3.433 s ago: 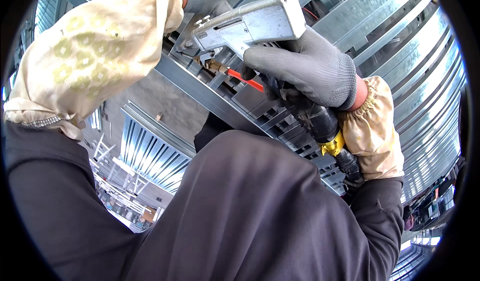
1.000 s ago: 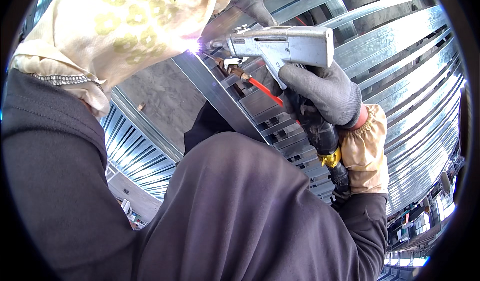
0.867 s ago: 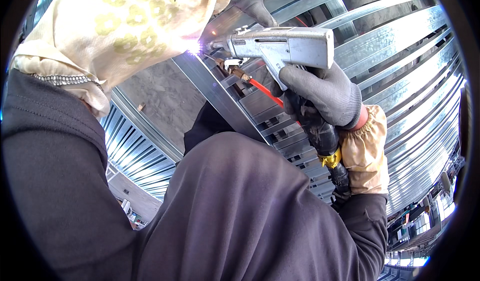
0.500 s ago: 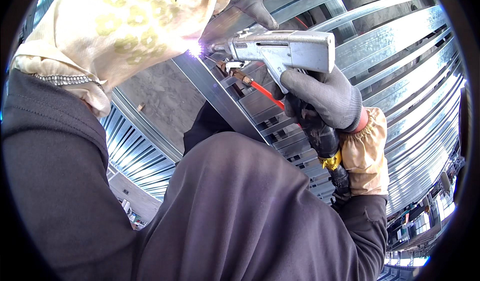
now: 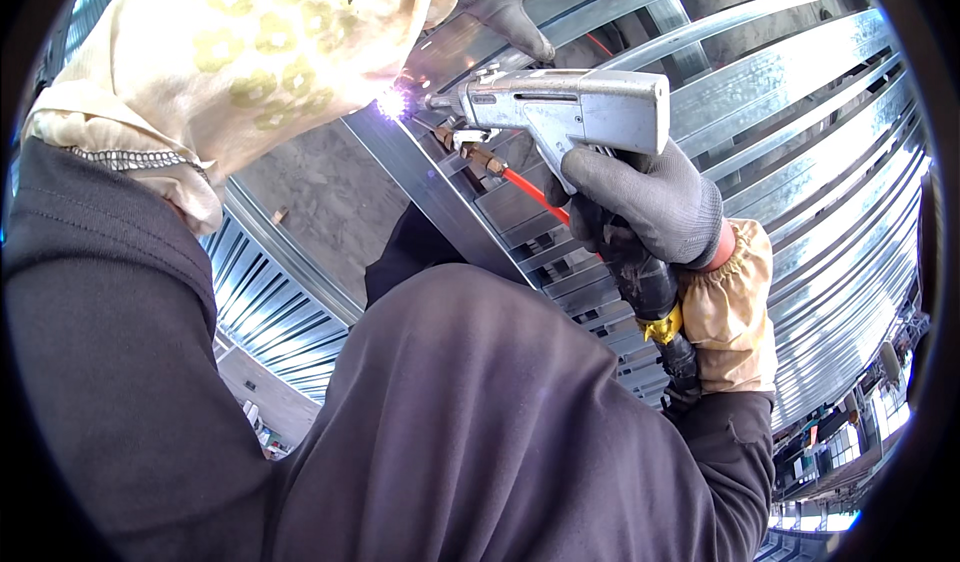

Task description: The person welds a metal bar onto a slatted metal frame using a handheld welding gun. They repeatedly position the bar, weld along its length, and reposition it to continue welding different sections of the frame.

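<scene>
My right hand [image 5: 660, 202], in a grey glove, is wrapped round the grip of a silver pistol-shaped welding gun [image 5: 570, 102]. The gun's nozzle points left at a bright violet arc [image 5: 393, 103] on a shiny metal profile [image 5: 425, 184], and a few orange sparks fly above it. Below the nozzle a brass fitting [image 5: 490, 160] joins a red hose [image 5: 535, 194]. From the grip a black taped cable [image 5: 640, 287] runs down along my forearm. Beyond the gun, my gloved left hand [image 5: 510, 4] rests on the metal with fingers spread, holding nothing.
Rows of galvanized metal bars [image 5: 800, 92] with gaps between them stretch off to the right. Another ribbed metal stack [image 5: 270, 292] lies at the lower left, beside grey floor [image 5: 320, 202]. My raised knee [image 5: 460, 362] fills the lower middle. A cream sleeve [image 5: 230, 62] covers my left forearm.
The welding gun and my right hand have shifted very slightly toward me. The arc looks larger, and orange sparks now show above it. My left hand stays nearly where it was.
</scene>
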The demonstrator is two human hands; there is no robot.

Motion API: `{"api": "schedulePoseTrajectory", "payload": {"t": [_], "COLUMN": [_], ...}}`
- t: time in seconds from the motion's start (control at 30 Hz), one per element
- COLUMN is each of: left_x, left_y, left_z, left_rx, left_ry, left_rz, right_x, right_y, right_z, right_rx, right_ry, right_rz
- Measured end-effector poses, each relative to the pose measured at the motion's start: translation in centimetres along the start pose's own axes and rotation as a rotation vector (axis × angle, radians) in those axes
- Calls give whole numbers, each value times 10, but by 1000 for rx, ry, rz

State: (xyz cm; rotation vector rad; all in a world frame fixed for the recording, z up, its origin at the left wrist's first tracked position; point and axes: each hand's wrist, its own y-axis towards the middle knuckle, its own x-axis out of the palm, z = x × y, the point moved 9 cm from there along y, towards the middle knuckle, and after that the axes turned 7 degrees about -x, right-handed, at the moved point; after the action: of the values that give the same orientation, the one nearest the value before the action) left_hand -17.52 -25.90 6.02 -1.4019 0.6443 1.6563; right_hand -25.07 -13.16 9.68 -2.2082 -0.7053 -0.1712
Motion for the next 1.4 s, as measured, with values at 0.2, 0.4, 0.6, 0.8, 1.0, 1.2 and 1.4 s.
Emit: {"api": "schedulePoseTrajectory", "payload": {"t": [0.2,0.4,0.6,0.8,1.0,1.2,1.4], "left_x": [0,0,1,0,-1,-1,-1], "left_y": [1,1,1,1,2,1,2], "left_z": [1,2,2,2,1,2,4], "left_rx": [0,3,2,-1,-5,-1,0], "left_ry": [-2,-2,-1,-5,-2,-4,-11], "left_rz": [0,3,1,3,5,6,5], "right_x": [1,1,1,0,0,-2,-2], "right_y": [-4,-8,-10,-10,-14,-16,-21], "right_z": [0,-1,3,6,7,10,11], "right_rx": [15,32,65,14,19,8,40], "right_ry": [-4,28,46,11,10,26,59], "right_rz": [6,-10,1,-1,-3,16,57]}}
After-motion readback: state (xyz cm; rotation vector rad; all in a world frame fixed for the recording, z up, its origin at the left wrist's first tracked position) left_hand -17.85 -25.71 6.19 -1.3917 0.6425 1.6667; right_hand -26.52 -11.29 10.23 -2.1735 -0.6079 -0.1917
